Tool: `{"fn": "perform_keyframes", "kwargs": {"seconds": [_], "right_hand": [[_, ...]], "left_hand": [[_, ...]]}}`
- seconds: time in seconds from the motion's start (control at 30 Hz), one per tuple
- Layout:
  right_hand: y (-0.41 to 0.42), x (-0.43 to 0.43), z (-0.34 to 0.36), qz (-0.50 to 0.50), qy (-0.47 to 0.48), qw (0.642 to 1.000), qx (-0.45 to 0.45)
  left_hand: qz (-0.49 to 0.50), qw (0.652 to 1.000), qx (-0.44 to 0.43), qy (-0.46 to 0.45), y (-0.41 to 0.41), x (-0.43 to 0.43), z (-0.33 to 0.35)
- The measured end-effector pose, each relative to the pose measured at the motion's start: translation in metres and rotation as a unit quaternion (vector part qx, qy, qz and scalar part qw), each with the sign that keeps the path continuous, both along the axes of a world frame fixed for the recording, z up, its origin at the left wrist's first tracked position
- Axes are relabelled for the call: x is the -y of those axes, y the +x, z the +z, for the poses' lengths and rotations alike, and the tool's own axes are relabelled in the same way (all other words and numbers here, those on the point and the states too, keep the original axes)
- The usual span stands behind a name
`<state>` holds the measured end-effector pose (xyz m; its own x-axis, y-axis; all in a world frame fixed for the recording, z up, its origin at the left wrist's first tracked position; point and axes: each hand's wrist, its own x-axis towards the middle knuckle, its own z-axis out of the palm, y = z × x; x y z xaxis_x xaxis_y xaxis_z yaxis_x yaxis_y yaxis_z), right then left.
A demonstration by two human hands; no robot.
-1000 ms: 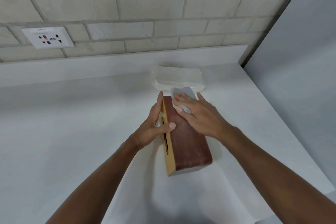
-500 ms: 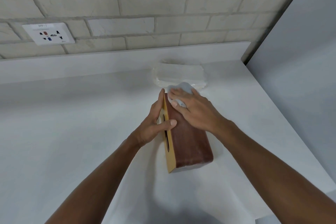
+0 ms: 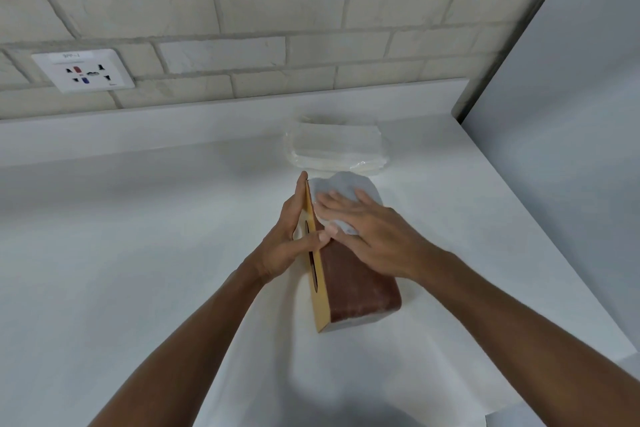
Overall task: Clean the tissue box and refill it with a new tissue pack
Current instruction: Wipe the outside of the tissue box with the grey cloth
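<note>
box (image 3: 360, 284): wood look; brown side matt, slotted face pale yellow and smooth
wipe (image 3: 341, 187): white, soft, thin; paper or cloth, cannot tell
pack (image 3: 334, 146): clear glossy plastic wrap, crinkled, over white tissue
sheet (image 3: 346, 374): white, matt, paper-like
bench (image 3: 138, 218): white, smooth, matt
wall (image 3: 242, 10): pale brick, rough, matt
socket (image 3: 85, 70): white plastic, slight gloss
</note>
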<state>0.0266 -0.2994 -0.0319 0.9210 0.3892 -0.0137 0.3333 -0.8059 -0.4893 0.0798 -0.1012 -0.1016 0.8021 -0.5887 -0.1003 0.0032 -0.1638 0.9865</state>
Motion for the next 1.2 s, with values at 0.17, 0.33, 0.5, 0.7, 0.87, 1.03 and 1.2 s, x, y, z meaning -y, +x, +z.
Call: {"fn": "perform_keyframes", "kwargs": {"seconds": [0.17,0.33,0.5,0.7,0.87,1.03,1.2], "right_hand": [[0.018,0.028,0.004,-0.122,-0.016,0.992,-0.035],[-0.007,0.006,-0.003,-0.027,0.015,1.0,-0.004],[0.018,0.031,0.003,-0.137,-0.008,0.99,-0.03],[0.01,-0.008,0.0,-0.041,-0.005,0.999,0.023],[0.01,0.03,0.004,-0.08,-0.035,0.996,-0.035],[0.021,-0.017,0.01,-0.069,-0.022,0.997,-0.006],[0.002,0.013,0.007,-0.011,-0.013,1.0,-0.02]], "left_hand": [[-0.008,1.0,-0.009,-0.005,0.0,0.0,0.002],[-0.006,1.0,0.0,0.002,0.001,0.0,-0.001],[-0.017,1.0,-0.008,-0.006,0.001,0.0,0.002],[-0.015,1.0,-0.012,-0.005,0.002,0.0,0.001],[-0.014,1.0,-0.01,-0.009,0.002,-0.001,0.002],[-0.013,1.0,-0.006,-0.007,0.001,0.0,0.005],[-0.008,1.0,-0.01,-0.006,0.001,-0.001,0.007]]}}
